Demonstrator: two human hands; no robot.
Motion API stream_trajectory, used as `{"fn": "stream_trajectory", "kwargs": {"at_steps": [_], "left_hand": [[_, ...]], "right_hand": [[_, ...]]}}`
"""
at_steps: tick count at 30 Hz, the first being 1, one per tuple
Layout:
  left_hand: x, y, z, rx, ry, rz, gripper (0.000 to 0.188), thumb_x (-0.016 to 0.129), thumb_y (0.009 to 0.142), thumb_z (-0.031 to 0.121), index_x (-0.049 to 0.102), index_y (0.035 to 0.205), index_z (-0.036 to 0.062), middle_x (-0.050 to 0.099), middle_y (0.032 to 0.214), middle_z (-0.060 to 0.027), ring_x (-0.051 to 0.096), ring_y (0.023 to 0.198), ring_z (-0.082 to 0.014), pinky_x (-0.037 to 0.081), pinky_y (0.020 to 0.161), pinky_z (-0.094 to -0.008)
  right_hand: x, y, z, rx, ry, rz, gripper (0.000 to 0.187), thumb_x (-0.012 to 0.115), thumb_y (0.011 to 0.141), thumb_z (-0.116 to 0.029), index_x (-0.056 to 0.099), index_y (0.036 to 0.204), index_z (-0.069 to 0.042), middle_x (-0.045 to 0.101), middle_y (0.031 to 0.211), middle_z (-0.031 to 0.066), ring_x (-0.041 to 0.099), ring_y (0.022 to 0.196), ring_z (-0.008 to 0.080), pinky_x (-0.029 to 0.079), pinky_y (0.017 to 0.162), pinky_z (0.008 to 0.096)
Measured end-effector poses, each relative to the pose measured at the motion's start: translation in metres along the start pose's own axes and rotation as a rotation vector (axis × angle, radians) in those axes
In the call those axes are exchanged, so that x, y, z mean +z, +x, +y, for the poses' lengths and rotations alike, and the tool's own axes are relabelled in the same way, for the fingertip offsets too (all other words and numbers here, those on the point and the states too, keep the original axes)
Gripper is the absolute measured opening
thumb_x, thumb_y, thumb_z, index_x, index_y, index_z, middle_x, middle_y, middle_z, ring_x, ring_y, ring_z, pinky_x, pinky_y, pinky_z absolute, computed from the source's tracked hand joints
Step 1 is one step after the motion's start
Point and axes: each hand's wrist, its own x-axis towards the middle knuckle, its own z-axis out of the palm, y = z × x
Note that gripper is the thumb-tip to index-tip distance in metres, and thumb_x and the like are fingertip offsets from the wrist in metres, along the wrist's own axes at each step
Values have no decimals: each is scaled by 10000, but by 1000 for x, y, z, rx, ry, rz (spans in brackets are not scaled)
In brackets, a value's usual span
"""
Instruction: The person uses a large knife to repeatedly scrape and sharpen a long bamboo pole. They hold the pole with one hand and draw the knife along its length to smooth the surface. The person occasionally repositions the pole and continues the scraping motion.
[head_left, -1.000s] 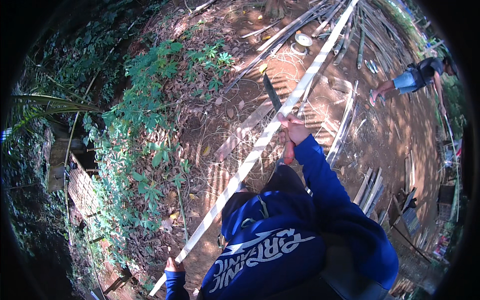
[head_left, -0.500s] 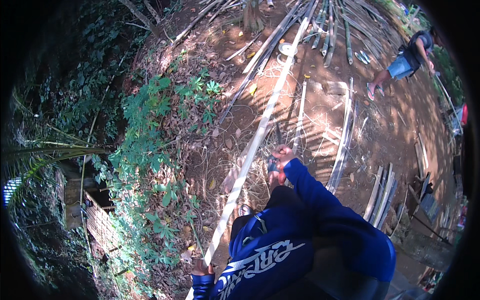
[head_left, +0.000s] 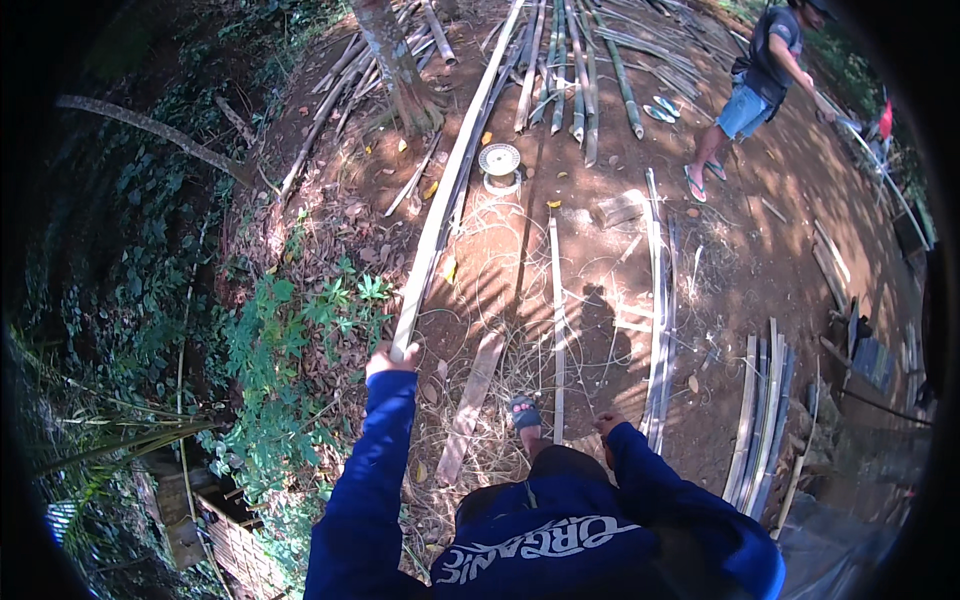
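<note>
My left hand (head_left: 392, 358) is closed around the near end of a long pale bamboo strip (head_left: 440, 210). The strip runs away from me over the dirt toward the pile of bamboo poles (head_left: 580, 60) at the top. My right hand (head_left: 607, 422) is low by my knee, at the end of a blue sleeve. Its fingers look curled, but whether it holds anything is hidden. My sandalled foot (head_left: 523, 410) rests on dry shavings between the two hands.
A white round spool (head_left: 498, 160) lies on the dirt beside the strip. A tree trunk (head_left: 395, 60) stands at top left and split slats (head_left: 760, 420) lie at right. Another person (head_left: 760, 70) stands at top right. Green plants (head_left: 290, 340) and a slope are at left.
My left hand has come up along the strip and now grips it out in front of me. My right hand, which was raised at the strip with a dark blade, has dropped to my knee.
</note>
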Motion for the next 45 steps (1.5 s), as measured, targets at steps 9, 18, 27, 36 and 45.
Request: {"fn": "stream_trajectory", "kwargs": {"at_steps": [9, 18, 27, 36, 45], "left_hand": [[191, 194, 129, 111, -303, -354, 404, 583, 898, 405, 672, 995, 24, 689, 887, -163, 654, 837, -276, 501, 784, -374], [221, -203, -137, -136, -298, -1100, 426, 499, 939, 435, 610, 817, 42, 626, 638, -117, 602, 529, -243, 515, 582, -364], [108, -272, -325, -595, -155, -1298, 363, 485, 942, 403, 594, 821, 78, 603, 585, -129, 575, 447, -268, 499, 482, -371], [103, -394, -366, -535, 33, -1762, 326, 501, 931, 390, 590, 838, 91, 600, 585, -132, 566, 441, -272, 488, 464, -376], [144, -510, -318, -506, 310, -1878, 289, 517, 920, 376, 587, 855, 103, 597, 585, -135, 557, 436, -276, 477, 446, -381]], "right_hand": [[-14, -28, 143, 425, -374, -10, 364, 626, 840, -250, 606, 1158, -76, 673, 872, 125, 641, 813, 265, 505, 669, 411], [44, -105, 167, 725, 184, -137, 237, 527, 926, -217, 677, 935, -34, 679, 769, 122, 653, 670, 242, 510, 550, 398], [131, -246, 232, 543, -398, -271, 313, 628, 882, -331, 687, 1022, -57, 683, 742, 120, 645, 550, 227, 528, 543, 336], [288, -505, 393, 576, -37, 41, 335, 593, 892, -314, 646, 1174, -141, 695, 889, 115, 660, 590, 226, 543, 592, 307], [352, -648, 384, 735, 936, 513, 109, 650, 865, -195, 677, 876, -90, 618, 621, 53, 585, 486, 143, 473, 435, 312]]}}
